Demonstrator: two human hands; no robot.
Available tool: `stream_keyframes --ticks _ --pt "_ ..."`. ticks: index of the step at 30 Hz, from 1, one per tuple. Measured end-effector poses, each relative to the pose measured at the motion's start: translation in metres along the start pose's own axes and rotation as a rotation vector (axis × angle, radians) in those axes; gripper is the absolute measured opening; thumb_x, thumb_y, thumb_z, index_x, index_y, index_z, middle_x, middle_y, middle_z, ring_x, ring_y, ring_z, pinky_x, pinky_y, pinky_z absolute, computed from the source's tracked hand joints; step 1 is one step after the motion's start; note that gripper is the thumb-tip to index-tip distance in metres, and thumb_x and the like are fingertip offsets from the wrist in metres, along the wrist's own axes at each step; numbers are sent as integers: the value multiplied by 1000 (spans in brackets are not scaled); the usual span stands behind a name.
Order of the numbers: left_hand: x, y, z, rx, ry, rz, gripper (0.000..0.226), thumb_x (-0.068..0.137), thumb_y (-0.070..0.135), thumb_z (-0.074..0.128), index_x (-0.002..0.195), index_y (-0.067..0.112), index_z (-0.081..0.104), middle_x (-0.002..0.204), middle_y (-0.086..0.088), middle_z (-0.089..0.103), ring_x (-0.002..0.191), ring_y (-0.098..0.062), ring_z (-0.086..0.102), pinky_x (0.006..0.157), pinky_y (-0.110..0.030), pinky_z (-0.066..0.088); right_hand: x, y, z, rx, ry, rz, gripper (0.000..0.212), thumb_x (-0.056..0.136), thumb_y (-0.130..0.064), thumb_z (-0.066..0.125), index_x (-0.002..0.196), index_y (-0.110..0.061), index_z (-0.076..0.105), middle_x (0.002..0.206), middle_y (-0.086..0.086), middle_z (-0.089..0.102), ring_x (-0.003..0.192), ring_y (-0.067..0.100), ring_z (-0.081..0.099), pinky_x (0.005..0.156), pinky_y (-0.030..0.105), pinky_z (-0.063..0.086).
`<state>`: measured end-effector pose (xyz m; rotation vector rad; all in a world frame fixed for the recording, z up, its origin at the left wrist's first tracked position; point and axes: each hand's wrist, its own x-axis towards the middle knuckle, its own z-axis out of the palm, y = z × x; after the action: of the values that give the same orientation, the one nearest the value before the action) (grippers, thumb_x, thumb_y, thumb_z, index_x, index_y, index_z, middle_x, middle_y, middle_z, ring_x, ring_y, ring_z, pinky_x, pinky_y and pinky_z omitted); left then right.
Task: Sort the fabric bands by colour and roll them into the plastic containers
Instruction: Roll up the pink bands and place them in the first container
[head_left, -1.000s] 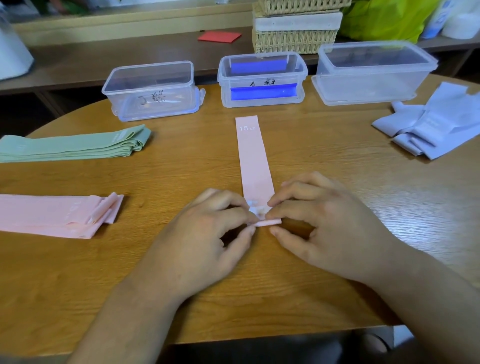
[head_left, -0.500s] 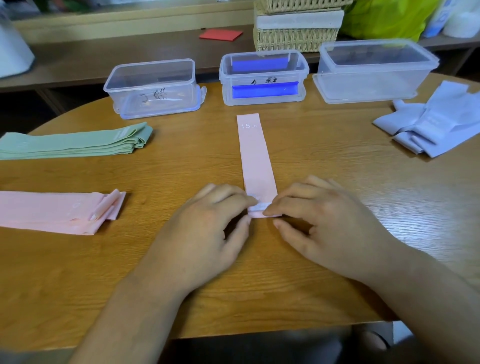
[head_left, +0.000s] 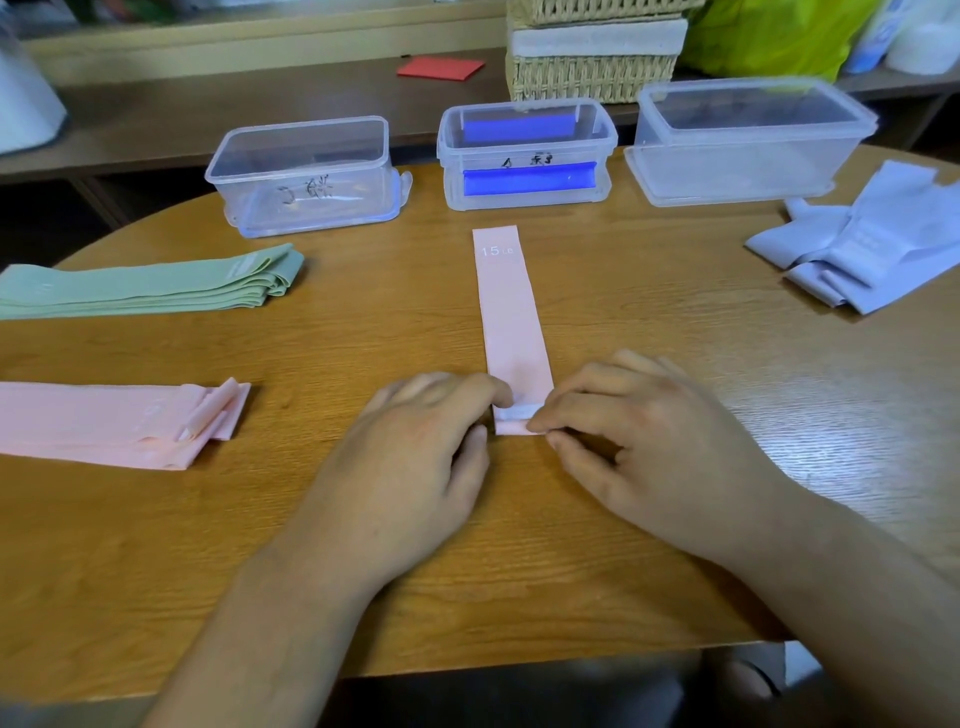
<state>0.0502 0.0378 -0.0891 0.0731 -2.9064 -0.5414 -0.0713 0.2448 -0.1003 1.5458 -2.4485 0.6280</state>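
Head view: pink band flat between hands; left hand, right hand pinching its near end.

The pink band reads "15 LB".

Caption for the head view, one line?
Left hand and right hand pinch the pink band at its near end to start rolling it.
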Motion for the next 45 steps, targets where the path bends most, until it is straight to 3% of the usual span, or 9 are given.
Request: stream_keyframes --ticks 6,13,17,19,23,34,39,45 --pt "0 0 -1 3 -19 21 28 101 22 56 122 41 57 135 28 59 132 -1 48 108 -35 41 0 2 2 -6 -18 19 25 100 -37 59 119 -35 75 116 -22 66 108 12 56 88 42 50" --pt "1 0 1 3 -7 12 31 104 26 52 131 40 60 137 28 58 132 1 48 112 -38 42 0 -1 2 -29 -14 49 34 100 -38 55 128 -31 73 114 -16 60 103 12 52 86 41 51" --pt "3 -2 2 4 0 17 36 104 28 48 136 37 63 139 26 60 132 -2 50 112 -41 44 1 -5 -2 -78 -47 57 37 102 -36 54 138 -33 61 116 -14 60 105 14 53 88 42 50" --pt "3 -3 3 2 2 22 42 102 31 46 139 34 65 142 24 60 134 -2 50 114 -41 44 1 -7 -4 -100 -57 48 32 103 -33 55 134 -35 58 117 -14 60 106 14 52 88 41 48" --pt "3 -3 5 11 7 32 45 102 31 46 142 29 66 145 20 60 136 -5 49 115 -39 44 0 -7 -2 -120 -58 32 23 104 -35 52 124 -35 64 122 -18 59 110 11 51 92 39 47" --pt "2 5 0 52 -12 45 44 103 27 52 147 32 55 143 20 53 136 -5 44 111 -38 46 1 -3 1 -99 -34 96 39 104 -40 48 139 -33 64 132 -17 58 124 12 49 99 41 49" --pt "5 5 3 96 -30 6 52 103 36 39 154 37 47 155 23 44 148 -6 31 119 -41 39 2 -5 1 -107 -49 122 46 105 -43 43 146 -31 59 138 -15 54 129 12 46 102 41 49" --pt "6 5 6 110 -15 -13 58 101 38 35 159 38 41 163 26 35 154 -3 21 120 -30 24 4 -9 1 -91 -27 50 36 102 -25 54 136 -33 62 132 -19 58 120 10 50 95 32 44"
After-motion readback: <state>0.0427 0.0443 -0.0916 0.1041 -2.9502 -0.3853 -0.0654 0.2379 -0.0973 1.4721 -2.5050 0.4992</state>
